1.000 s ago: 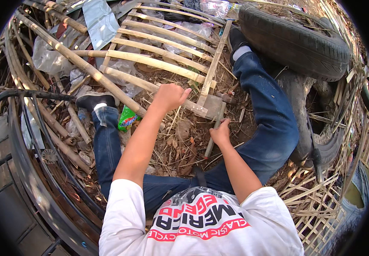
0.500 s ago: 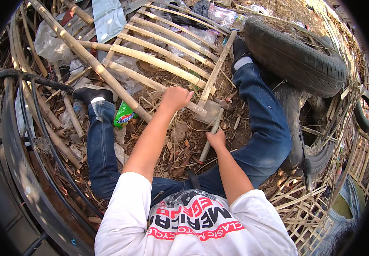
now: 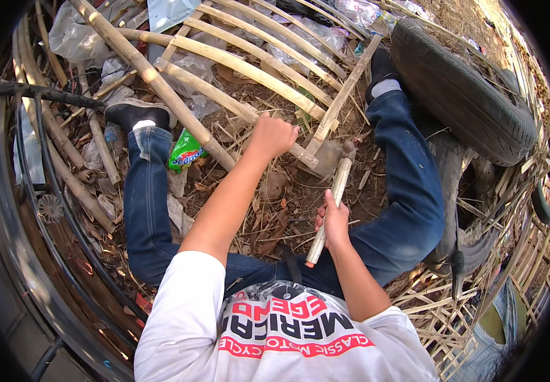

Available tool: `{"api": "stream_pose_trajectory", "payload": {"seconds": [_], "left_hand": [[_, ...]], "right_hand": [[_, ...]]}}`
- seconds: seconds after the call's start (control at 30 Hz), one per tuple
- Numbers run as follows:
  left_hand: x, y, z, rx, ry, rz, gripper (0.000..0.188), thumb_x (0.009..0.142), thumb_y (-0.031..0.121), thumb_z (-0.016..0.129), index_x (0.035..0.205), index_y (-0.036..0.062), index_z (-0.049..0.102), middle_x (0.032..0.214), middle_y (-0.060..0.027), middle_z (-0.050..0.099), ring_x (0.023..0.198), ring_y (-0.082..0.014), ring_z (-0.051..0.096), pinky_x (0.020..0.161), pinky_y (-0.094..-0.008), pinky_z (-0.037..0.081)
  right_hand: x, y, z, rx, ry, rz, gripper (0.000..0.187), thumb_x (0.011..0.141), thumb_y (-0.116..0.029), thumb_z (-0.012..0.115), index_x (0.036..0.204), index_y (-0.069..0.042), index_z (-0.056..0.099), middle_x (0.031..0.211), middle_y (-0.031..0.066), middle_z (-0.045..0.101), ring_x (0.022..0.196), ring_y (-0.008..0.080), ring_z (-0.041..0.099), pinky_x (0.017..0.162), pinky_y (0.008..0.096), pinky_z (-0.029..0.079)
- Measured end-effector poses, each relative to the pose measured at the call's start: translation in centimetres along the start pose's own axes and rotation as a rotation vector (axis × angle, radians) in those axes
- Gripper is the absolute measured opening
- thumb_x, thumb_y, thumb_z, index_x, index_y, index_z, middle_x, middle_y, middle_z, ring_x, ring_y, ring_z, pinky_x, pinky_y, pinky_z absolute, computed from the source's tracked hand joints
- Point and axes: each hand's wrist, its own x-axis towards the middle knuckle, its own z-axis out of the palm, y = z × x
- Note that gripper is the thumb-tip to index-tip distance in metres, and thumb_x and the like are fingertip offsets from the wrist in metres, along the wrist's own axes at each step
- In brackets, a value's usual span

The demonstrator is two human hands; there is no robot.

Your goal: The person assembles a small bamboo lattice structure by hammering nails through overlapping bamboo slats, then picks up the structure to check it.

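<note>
Bamboo frame: lies on the littered ground [image 3: 281,223] ahead of the person, its curved slats [image 3: 249,69] running to a straight crosspiece [image 3: 345,94] on the right.
Lowest slat: its near end [image 3: 310,157] meets the crosspiece's foot beside a grey block [image 3: 328,155]; I cannot tell whether it rests on it.
Left hand [image 3: 275,135]: grip clenched round that slat, close to the joint.
Right hand [image 3: 334,224]: grip wrapped round the pale handle of a hammer [image 3: 341,184], whose head is near the block.
Working the joint: as I judge it, the slat end wants firm backing from the block, the left fingers well back from the hammer head, and any tap short and square, since bamboo splits easily.
Green packet [image 3: 186,151]: crumpled, beside a long bamboo pole [image 3: 154,79]; contents hidden.
Clear plastic bags: one [image 3: 81,35] lies crumpled beyond the pole, another [image 3: 198,70] under the slats; nothing inside can be made out.
Tyre [image 3: 463,92]: beside the person's right leg.
</note>
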Motion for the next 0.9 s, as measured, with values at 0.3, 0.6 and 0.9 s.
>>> {"api": "stream_pose_trajectory", "payload": {"seconds": [0.3,0.6,0.9], "left_hand": [[0.1,-0.4,0.1,-0.033,-0.043,-0.016,0.047,0.092,0.033,0.049,0.054,0.0087,0.065,0.052,-0.0127,0.060,0.046,-0.0289,0.059,0.059,-0.0407,0.046],[0.3,-0.5,0.5,-0.076,-0.013,-0.005,0.048,0.091,0.033,0.049,0.052,0.0089,0.064,0.049,-0.0119,0.059,0.046,-0.0295,0.059,0.053,-0.0413,0.047],[0.5,-0.5,0.2,-0.083,-0.080,-0.008,0.048,0.092,0.033,0.048,0.054,0.0083,0.065,0.053,-0.0132,0.060,0.049,-0.0300,0.061,0.050,-0.0408,0.048]], "right_hand": [[-3.5,0.8,-1.6,-0.582,-0.218,-0.321,0.033,0.096,-0.030,0.056,0.076,-0.004,0.052,0.053,-0.0020,0.047,0.043,0.0061,0.044,0.038,0.0245,0.035],[-4.3,0.6,-0.1,-0.835,-0.279,-0.409,0.034,0.091,-0.029,0.062,0.082,0.004,0.061,0.056,0.0112,0.055,0.052,0.0132,0.051,0.051,0.0334,0.042],[-4.8,0.2,0.6,-0.895,-0.276,-0.375,0.034,0.091,-0.028,0.061,0.082,0.005,0.060,0.056,0.0157,0.056,0.050,0.0214,0.057,0.051,0.0369,0.044]]}}
